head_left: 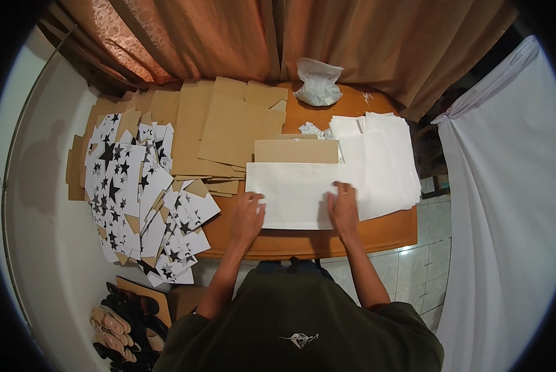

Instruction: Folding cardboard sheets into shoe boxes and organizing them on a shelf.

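A blank white sheet (296, 192) lies in front of me near the table's front edge. Behind it, partly covered by it, a brown cardboard piece (296, 152) shows as a strip. My left hand (247, 217) is at the sheet's left edge, fingers bent and thumb apart from them. At the opposite edge is my right hand (343, 208), its thumb and fingers also apart, with a shadow on the paper beside it. Neither hand visibly pinches the paper. Right of the sheet lies a stack of white paper (383, 164).
Brown cardboard sheets (228, 127) pile up at the back left. White pieces with black stars (120, 186) overhang the table's left side. A plastic bag (318, 84) and crumpled paper (314, 129) are at the back. Shoes (120, 328) lie on the floor, lower left.
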The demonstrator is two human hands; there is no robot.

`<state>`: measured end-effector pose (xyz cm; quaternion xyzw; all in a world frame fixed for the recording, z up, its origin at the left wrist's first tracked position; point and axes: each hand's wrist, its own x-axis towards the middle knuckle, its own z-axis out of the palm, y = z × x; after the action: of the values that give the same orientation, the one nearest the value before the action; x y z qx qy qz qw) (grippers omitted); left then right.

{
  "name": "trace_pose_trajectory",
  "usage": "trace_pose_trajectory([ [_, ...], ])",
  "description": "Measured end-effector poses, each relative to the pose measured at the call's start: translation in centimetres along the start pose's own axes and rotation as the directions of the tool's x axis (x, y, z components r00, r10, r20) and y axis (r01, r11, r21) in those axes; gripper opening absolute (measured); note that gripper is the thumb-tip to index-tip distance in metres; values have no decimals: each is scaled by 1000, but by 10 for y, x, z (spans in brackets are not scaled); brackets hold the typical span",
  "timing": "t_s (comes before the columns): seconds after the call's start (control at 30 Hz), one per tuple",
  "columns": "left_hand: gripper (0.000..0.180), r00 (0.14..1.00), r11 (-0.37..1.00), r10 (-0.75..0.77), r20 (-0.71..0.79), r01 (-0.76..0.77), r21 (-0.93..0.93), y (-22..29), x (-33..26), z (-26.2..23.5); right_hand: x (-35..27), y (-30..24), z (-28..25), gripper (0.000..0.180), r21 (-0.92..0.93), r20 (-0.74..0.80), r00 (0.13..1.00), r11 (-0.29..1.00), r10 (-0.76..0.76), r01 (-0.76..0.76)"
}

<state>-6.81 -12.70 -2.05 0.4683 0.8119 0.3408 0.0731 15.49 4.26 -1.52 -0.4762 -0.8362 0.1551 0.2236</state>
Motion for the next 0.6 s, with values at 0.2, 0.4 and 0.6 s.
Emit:
trace_pose_trajectory([
  [0.2, 34, 835, 909, 322, 446, -404, 101, -18, 22, 58, -19, -17, 60, 42, -74, 286, 950, 986, -122, 149],
  [0.4, 46, 804, 872, 273, 528, -439, 217, -29, 23, 85, -26, -8, 86, 56, -155, 345, 936, 980, -63, 123],
  [0.6, 60, 761, 837, 241, 603, -477, 268, -34, 26, 96, -21, 5, 103, 65, -228, 428, 904, 966, -10, 119],
])
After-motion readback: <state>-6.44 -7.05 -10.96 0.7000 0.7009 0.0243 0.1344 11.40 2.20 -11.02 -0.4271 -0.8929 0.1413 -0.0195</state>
